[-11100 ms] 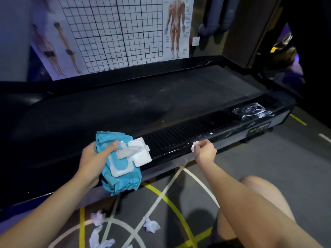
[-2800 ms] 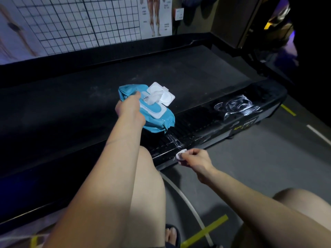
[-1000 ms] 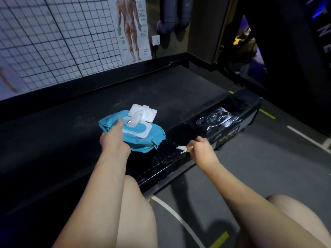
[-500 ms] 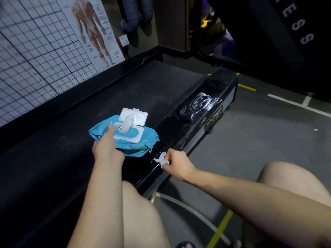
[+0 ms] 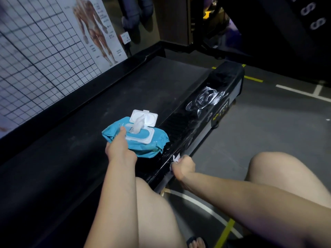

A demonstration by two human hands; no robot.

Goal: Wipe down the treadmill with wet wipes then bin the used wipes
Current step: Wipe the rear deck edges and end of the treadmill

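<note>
The wiping is under way and the binning has not begun. The right hand is curled tight around a small crumpled wipe, of which only a white corner shows, and presses it to the near edge of the treadmill along its glossy side rail. Up the rail towards one o'clock from that hand, pale streaks and smears catch the light, which reads as ground already covered. At ten o'clock from it, the left hand grips the teal pack of wet wipes, thumb on top. The pack rests on the belt's edge with its lid flipped open and a fresh sheet standing out. The broad belt at eleven o'clock looks matte and mottled; in this dim light I cannot tell whether it has been wiped. What seems left is the rail's lower stretch towards seven o'clock, perhaps the belt, then disposal, and no bin is in view
</note>
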